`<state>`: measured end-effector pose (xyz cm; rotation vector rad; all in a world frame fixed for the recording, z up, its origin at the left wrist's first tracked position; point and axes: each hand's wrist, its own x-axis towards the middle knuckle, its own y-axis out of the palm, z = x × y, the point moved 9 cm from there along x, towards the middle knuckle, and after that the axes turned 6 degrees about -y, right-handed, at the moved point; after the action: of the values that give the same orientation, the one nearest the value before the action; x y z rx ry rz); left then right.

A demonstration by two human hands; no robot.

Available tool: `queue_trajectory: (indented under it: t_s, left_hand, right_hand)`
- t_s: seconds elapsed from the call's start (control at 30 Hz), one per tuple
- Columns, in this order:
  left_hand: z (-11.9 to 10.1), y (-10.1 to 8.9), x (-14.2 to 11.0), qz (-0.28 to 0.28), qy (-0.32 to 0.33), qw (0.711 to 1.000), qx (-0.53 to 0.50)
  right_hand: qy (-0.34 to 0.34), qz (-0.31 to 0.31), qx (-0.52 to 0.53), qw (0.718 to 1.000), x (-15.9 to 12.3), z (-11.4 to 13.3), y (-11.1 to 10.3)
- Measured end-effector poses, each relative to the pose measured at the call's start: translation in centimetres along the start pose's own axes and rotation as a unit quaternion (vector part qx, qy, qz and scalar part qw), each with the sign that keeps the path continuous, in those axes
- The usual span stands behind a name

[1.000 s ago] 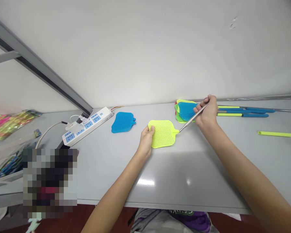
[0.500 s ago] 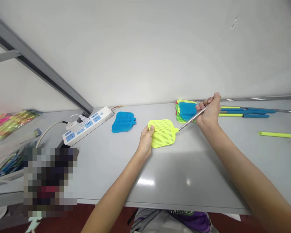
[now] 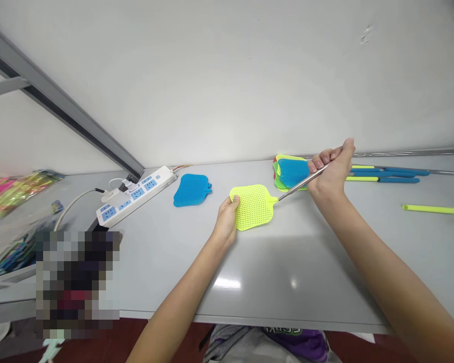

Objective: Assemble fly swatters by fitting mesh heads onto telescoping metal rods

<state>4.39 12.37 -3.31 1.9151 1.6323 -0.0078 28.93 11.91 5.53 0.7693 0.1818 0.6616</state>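
Observation:
My left hand point(image 3: 226, 218) pinches the left edge of a yellow fly swatter head point(image 3: 252, 207), thumb on top of the mesh. A thin metal rod point(image 3: 298, 187) joins the head's neck and slants up to the right. My right hand point(image 3: 331, 169) is closed around that rod, its far end hidden by the palm. Behind the right hand lies a pile of fly swatters point(image 3: 292, 174) with blue, yellow and red heads, their blue and yellow handles point(image 3: 397, 180) pointing right. Left of my hands rests a blue swatter head point(image 3: 191, 190), apparently stacked on another.
A white power strip point(image 3: 136, 196) with plugs and a cable sits at the left. Bagged colourful pieces point(image 3: 26, 189) lie beyond it. A yellow tube point(image 3: 431, 208) lies at the right. Long metal rods point(image 3: 412, 153) run along the wall at the table's back edge.
My right hand has shifted a little to the right along the rod. The left hand and the yellow swatter head stay almost in place.

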Motion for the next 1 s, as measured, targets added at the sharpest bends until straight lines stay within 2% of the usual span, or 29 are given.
queue_trajectory:
  t_s: [0.43,1.0]
  left_hand:
    - [0.16,0.26,-0.06,0.015,-0.010,1.000,-0.006]
    - [0.08,0.25,-0.19,0.005,-0.014,1.000,0.000]
  right_hand:
    - [0.015,-0.015,0.006,1.000,0.02,-0.24,-0.32]
    - [0.049,-0.031,-0.006,0.998,-0.01,-0.96,-0.67]
